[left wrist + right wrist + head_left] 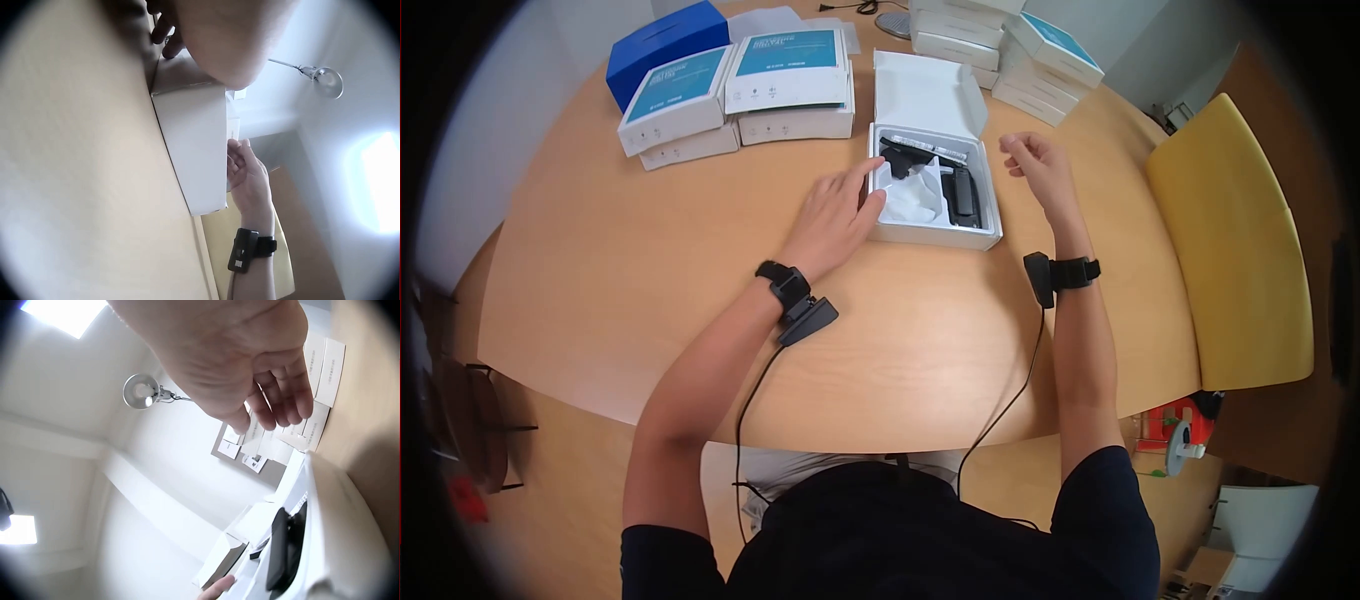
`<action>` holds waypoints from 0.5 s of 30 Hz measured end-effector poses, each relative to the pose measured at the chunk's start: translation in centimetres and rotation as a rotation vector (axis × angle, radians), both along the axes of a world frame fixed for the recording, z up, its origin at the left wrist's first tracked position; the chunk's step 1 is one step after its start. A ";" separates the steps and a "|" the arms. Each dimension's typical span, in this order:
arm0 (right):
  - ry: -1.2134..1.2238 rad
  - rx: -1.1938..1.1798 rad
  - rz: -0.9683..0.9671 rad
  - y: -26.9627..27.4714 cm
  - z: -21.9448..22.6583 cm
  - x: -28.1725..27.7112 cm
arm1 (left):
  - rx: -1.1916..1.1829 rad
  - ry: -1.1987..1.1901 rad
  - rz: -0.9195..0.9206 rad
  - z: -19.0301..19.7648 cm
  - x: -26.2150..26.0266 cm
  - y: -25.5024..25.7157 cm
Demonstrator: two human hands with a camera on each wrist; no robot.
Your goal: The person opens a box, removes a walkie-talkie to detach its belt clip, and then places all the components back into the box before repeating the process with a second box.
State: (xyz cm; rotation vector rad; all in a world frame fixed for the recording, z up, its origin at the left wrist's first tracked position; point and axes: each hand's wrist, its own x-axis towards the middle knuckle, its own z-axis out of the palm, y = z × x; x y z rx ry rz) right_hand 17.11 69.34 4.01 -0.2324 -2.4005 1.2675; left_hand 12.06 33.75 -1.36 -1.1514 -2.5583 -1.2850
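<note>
A white cardboard box [935,236] sits on the table with its lid [922,90] tipped back. Inside, a black device [963,195] lies on the right of a white tray [913,197], with black parts [905,158] and a clear wrapped strip along the back. My left hand [830,218] rests against the box's left side, its fingers extended and the thumb by the front left corner. My right hand [1043,172] hovers to the right of the box, fingers loosely bent and holding nothing; the right wrist view shows its palm [231,356] above the box.
Several white-and-teal boxes [788,95] are stacked at the back left beside a blue box [668,45]. More white boxes [1045,75] stand at the back right. A yellow chair back [1235,250] borders the table's right side. Cables [1022,390] trail from both wrist cameras.
</note>
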 end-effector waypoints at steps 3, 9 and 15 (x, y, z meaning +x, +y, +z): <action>-0.105 0.023 0.058 -3.3 1.9 1.6 | 0.043 -0.057 0.016 -0.1 -0.4 0.7; -0.101 0.298 0.101 -6.3 0.5 1.5 | 0.121 -0.153 -0.052 -1.2 -1.2 0.1; -0.109 0.547 0.026 -8.3 0.2 2.5 | 0.154 -0.100 -0.118 -2.4 -1.4 0.2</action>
